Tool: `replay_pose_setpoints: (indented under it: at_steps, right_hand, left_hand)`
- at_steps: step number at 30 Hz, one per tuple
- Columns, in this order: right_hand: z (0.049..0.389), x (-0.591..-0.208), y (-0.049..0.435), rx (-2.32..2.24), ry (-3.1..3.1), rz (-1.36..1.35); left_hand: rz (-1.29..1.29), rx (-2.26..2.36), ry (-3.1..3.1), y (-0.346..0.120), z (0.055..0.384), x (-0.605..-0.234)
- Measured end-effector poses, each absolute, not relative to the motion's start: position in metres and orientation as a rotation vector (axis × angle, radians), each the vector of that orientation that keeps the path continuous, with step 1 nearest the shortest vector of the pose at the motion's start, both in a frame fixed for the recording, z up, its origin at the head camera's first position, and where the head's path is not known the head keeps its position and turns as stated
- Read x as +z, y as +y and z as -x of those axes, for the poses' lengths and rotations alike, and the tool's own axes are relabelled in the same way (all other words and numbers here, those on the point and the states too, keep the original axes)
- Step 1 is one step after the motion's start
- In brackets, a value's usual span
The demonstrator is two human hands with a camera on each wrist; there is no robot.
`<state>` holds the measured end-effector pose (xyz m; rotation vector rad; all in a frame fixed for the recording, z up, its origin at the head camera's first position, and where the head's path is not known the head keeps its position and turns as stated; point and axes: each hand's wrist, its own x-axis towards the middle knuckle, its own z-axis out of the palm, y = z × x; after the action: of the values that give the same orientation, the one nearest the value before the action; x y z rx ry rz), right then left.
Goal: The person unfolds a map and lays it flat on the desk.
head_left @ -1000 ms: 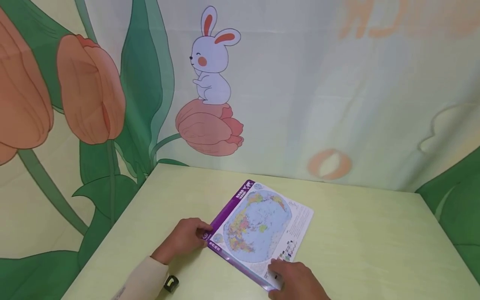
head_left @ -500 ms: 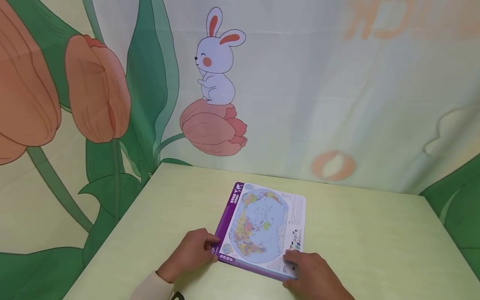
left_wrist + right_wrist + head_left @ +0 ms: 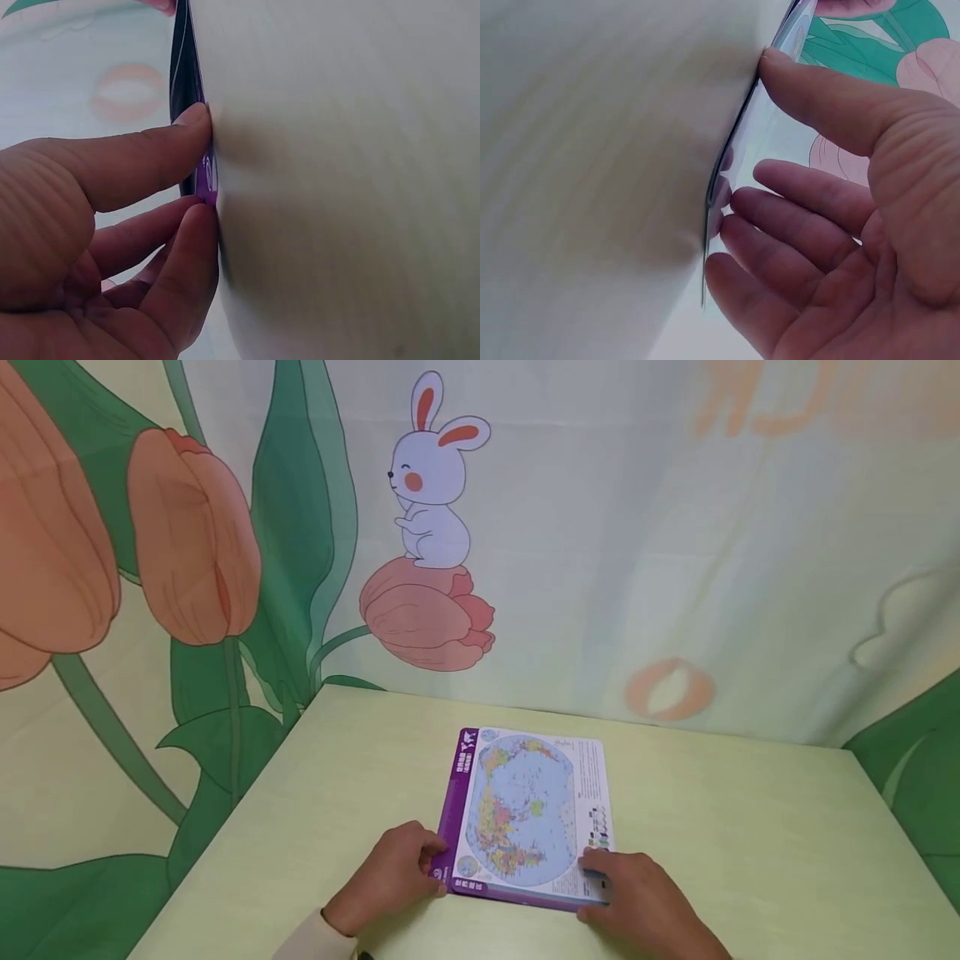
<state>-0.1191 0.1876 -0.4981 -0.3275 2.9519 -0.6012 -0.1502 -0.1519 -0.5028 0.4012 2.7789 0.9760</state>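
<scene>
A flat world map (image 3: pixel 521 810) with a purple band along its left side lies on the table, nearly square to the front edge in the head view. My left hand (image 3: pixel 390 875) holds its near left corner, thumb at the front edge and a finger at the purple side. My right hand (image 3: pixel 645 893) holds the near right corner, with a fingertip over the white margin and the thumb at the front edge. In the left wrist view the thumb and fingers (image 3: pixel 191 240) meet the map's edge at the tabletop. The right wrist view shows curled fingers (image 3: pixel 780 277) against the edge.
The pale yellow table (image 3: pixel 735 827) extends on both sides of the map. Behind it hangs a printed cloth (image 3: pixel 585 543) with a rabbit and tulips. A small dark object (image 3: pixel 365 955) shows beside the left sleeve (image 3: pixel 318 937).
The map has turned anticlockwise from a slanted position to nearly straight, its far left corner swinging left. Both hands have moved slightly to the right, keeping hold of the near corners.
</scene>
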Motion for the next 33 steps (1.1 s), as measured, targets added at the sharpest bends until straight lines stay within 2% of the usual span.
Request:
replay_pose_setpoints:
  at_steps: [5, 14, 23, 33]
  right_hand:
    - [0.119, -0.495, 0.179, -0.578, 2.962, 0.393]
    - [0.132, -0.499, 0.135, -0.515, 2.933, 0.735]
    - [0.144, -0.499, 0.081, -0.430, 2.922, 0.874]
    - [0.151, -0.500, 0.059, -0.309, 2.913, 1.029]
  left_hand:
    - [-0.374, 0.985, 2.757, -0.150, 0.152, -0.502]
    - [-0.367, 1.055, 2.697, -0.152, 0.153, -0.500]
    - [-0.407, 1.112, 2.673, -0.158, 0.156, -0.505]
    - [-0.385, 1.110, 2.648, -0.160, 0.159, -0.505]
